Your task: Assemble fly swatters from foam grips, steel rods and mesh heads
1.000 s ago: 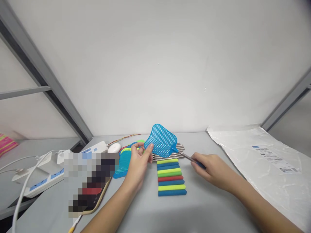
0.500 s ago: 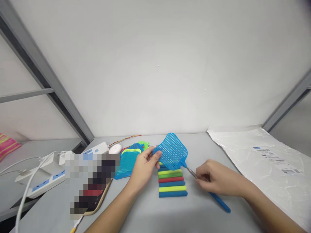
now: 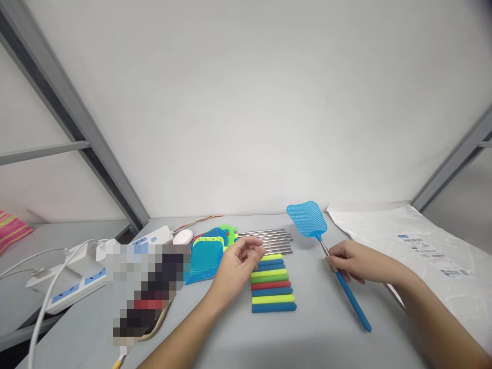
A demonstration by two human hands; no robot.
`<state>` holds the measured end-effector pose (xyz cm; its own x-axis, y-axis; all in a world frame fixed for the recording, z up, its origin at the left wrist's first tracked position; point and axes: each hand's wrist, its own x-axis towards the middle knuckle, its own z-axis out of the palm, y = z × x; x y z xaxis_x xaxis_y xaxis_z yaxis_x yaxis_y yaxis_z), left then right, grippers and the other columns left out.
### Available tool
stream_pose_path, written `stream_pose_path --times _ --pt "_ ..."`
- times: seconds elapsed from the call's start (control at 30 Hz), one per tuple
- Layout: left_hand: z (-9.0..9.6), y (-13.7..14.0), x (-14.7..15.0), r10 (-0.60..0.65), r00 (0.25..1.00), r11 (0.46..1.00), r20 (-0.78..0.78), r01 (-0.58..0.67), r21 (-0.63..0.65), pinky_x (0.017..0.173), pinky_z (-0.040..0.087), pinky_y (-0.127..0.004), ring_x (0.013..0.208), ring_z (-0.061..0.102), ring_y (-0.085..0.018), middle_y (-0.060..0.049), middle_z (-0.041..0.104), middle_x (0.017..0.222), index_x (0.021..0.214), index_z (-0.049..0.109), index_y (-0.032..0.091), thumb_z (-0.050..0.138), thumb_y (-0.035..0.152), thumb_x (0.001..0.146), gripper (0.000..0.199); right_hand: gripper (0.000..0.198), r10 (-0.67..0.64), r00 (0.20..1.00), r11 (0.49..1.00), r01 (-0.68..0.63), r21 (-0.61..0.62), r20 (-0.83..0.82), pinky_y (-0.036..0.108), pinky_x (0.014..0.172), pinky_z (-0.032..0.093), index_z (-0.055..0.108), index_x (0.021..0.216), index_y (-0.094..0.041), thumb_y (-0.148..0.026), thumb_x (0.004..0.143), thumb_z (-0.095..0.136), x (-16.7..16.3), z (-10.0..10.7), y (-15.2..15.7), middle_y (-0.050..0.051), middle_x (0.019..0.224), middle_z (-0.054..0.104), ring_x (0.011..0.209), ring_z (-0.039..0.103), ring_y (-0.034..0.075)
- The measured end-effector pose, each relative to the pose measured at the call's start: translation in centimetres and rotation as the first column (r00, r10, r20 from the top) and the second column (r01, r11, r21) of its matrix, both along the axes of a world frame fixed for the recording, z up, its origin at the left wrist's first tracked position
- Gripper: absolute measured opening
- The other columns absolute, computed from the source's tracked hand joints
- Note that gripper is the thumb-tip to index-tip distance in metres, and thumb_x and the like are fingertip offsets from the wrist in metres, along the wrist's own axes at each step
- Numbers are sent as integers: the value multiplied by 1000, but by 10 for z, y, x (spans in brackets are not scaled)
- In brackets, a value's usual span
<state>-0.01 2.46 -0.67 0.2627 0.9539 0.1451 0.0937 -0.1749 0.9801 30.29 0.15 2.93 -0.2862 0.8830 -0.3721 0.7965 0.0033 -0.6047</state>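
My right hand (image 3: pixel 348 261) pinches the metal shaft of a fly swatter. This fly swatter (image 3: pixel 308 219) has a blue mesh head pointing away from me and a blue handle slanting toward me. My left hand (image 3: pixel 243 257) has its fingers curled in, thumb against fingertips, with nothing visible in them. Just beyond and beside it lie several thin metal rods (image 3: pixel 274 234), partly covered by the hand. Below them is a row of coloured handles (image 3: pixel 272 284) in blue, yellow, green and red. Left of my left hand, loose swatter heads (image 3: pixel 205 259) overlap in a pile.
A white plastic mailing bag (image 3: pixel 388 230) covers the right side of the grey table (image 3: pixel 307 333). At left stand a power strip (image 3: pixel 77 292) with plugs and cables, a blurred-out dark item (image 3: pixel 144 307) and a white round object (image 3: pixel 183 237). A wall rises behind.
The left hand has let go of the swatter's mesh head. My right hand has moved the swatter to the right and turned its head away from me, uncovering the metal rods.
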Motion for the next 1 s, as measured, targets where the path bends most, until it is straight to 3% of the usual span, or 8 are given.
stream_pose_path --times 0.17,0.37,0.5,0.73,0.9,1.0 --pt "2 -7 1 -2 960 981 -280 57 187 62 40 -26 68 52 -15 -1 59 73 87 64 22 57 46 85 26 32 -68 992 997 63 52 104 24 47 38 42 60 -20 -35 88 38 -2 -21 9 2 56 63 39 49 10" --pt "6 3 -13 71 815 906 -575 188 378 65 38 -28 72 54 -18 -3 62 78 85 63 22 48 41 90 24 33 -173 956 970 124 210 238 26 45 31 44 53 -20 -32 84 42 -11 -37 16 3 51 58 43 52 14" --pt "7 7 -21 115 775 899 -621 185 397 65 37 -28 73 56 -17 -3 64 81 85 62 22 44 37 92 25 34 -246 913 928 125 350 325 27 47 27 45 53 -20 -33 83 45 -15 -41 17 5 59 58 53 54 17" --pt "6 1 -17 49 694 877 -718 315 363 64 36 -28 73 56 -18 -3 63 77 80 62 22 46 38 91 25 39 -276 874 900 89 426 400 27 48 26 47 53 -19 -38 88 43 -18 -45 17 6 62 59 53 54 18" --pt "16 13 -38 201 666 889 -718 184 419 65 36 -29 75 56 -20 -3 64 80 80 62 23 46 37 90 24 43 -317 863 849 75 522 392 28 49 23 49 62 -20 -45 93 32 -24 -36 15 6 62 58 55 52 19" --pt "25 22 -54 287 663 879 -691 103 465 69 37 -30 79 56 -20 -3 64 83 83 63 23 46 37 90 24 39 -276 884 826 18 564 377 28 51 22 45 65 -21 -43 95 32 -38 -34 9 3 61 56 56 50 17"
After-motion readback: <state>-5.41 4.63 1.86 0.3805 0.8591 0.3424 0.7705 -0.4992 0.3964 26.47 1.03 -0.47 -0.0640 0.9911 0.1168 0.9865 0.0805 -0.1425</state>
